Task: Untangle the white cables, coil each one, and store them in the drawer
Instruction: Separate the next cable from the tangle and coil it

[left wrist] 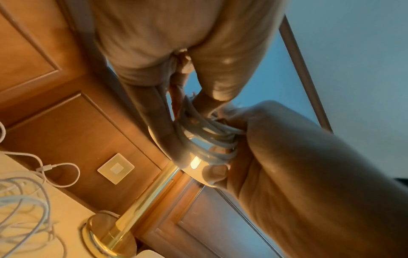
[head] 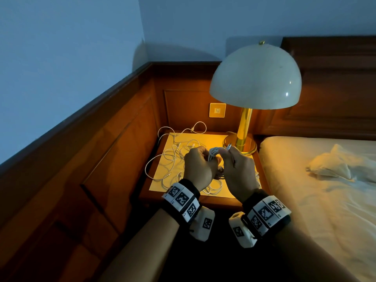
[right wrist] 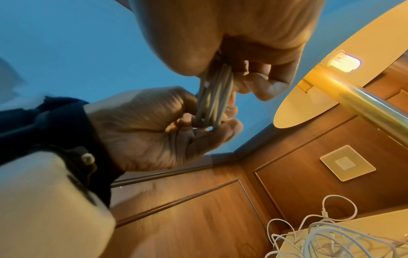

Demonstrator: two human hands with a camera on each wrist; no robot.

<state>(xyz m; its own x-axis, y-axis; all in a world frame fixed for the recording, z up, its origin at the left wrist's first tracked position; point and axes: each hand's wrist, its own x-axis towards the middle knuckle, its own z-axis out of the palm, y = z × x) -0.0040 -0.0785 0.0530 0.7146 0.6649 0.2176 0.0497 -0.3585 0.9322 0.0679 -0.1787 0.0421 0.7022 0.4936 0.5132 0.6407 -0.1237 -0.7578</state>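
Coiling one white cable above the tabletop, the drawer not in view.

Both hands meet at centre: left hand (head: 198, 166) fingers (right wrist: 229, 125) curl round the coiled cable (head: 213, 152), right hand (head: 237, 169) pinching its other side. I'd keep loops even and tuck the plug end (head: 229, 147) last. At 10 o'clock, the tangled cables (head: 175, 157) lie loose on the tabletop (head: 211, 139).

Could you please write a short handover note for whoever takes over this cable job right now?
Left hand and right hand both grip one coiled white cable above the nightstand.
The other white cables lie tangled on the nightstand beside the lamp.
Done: one cable nearly coiled.
Left: finish this coil, untangle and coil the rest, store all. No drawer is visible in these views.
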